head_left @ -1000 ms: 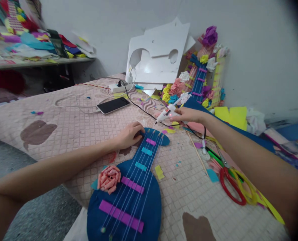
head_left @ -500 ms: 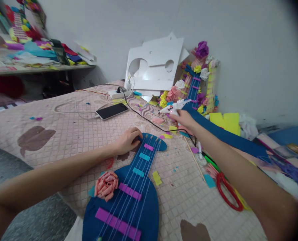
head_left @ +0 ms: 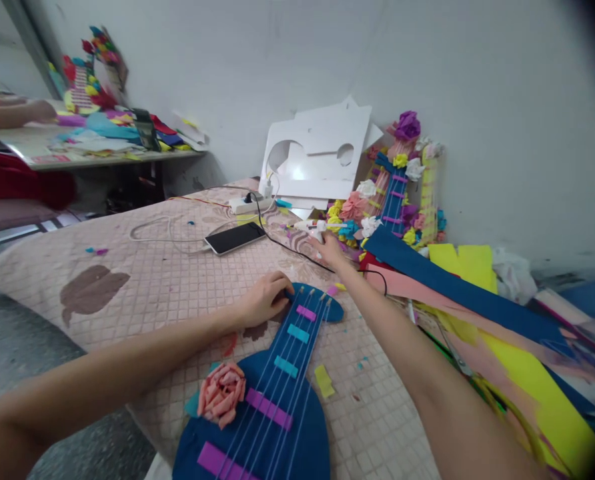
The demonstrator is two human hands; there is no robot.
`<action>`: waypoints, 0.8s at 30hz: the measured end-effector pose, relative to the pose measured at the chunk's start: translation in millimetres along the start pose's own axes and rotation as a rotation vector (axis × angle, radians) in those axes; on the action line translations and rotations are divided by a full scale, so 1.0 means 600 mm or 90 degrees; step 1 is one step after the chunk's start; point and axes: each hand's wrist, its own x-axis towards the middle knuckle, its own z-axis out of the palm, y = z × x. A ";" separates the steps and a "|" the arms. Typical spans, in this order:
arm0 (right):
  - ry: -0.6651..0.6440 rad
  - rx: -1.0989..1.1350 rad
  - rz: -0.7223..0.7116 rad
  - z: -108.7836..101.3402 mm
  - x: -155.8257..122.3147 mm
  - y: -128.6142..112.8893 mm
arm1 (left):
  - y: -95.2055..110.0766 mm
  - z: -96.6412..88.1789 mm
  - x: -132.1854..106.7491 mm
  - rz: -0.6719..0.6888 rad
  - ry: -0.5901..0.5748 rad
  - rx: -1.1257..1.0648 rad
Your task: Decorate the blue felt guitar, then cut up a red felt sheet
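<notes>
A blue paper guitar [head_left: 257,373] lies flat on the cloth in front of me, with pale strings, purple and turquoise cross strips and a pink paper flower [head_left: 222,393] at its left side. My left hand [head_left: 268,298] has curled fingers at the left edge of the guitar's head, gripping it. Farther back, my right hand [head_left: 331,251] is closed round the handle of a white glue gun [head_left: 315,227]. The gun is held above the cloth with its nozzle to the left. A black cord [head_left: 293,248] runs past my right wrist.
A phone [head_left: 236,238] on a white cable lies near a power strip [head_left: 247,205]. Behind are cut white boards [head_left: 322,170] and decorated paper guitars [head_left: 395,197]. Coloured paper [head_left: 532,373] and scissors [head_left: 452,350] lie right. Another person's arm [head_left: 17,112] rests at a far-left table.
My right hand has moved left with the glue gun, away from the decorated guitars. My left hand stays at the guitar's head. The view has shifted slightly.
</notes>
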 end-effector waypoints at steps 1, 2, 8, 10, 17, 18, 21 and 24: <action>-0.004 0.001 -0.004 0.009 -0.001 0.001 | 0.000 0.000 0.000 -0.001 0.001 -0.001; -0.007 0.001 -0.006 0.015 -0.002 0.003 | 0.001 -0.001 0.000 -0.002 0.001 -0.002; 0.005 0.011 -0.009 0.017 -0.006 0.006 | -0.003 -0.001 0.000 -0.002 0.004 -0.014; 0.014 0.016 -0.004 0.007 -0.006 0.007 | -0.002 -0.001 -0.001 -0.007 0.003 -0.019; 0.076 0.056 -0.004 -0.051 -0.046 -0.014 | 0.004 -0.005 -0.001 -0.021 0.014 -0.037; 0.087 0.065 -0.007 -0.061 -0.060 -0.022 | 0.004 -0.005 -0.001 -0.021 0.013 -0.036; 0.090 0.091 -0.026 -0.093 -0.115 -0.048 | 0.001 -0.005 -0.001 -0.020 0.007 -0.026; 0.069 0.115 -0.022 -0.118 -0.190 -0.069 | -0.002 -0.004 -0.001 -0.014 0.009 -0.021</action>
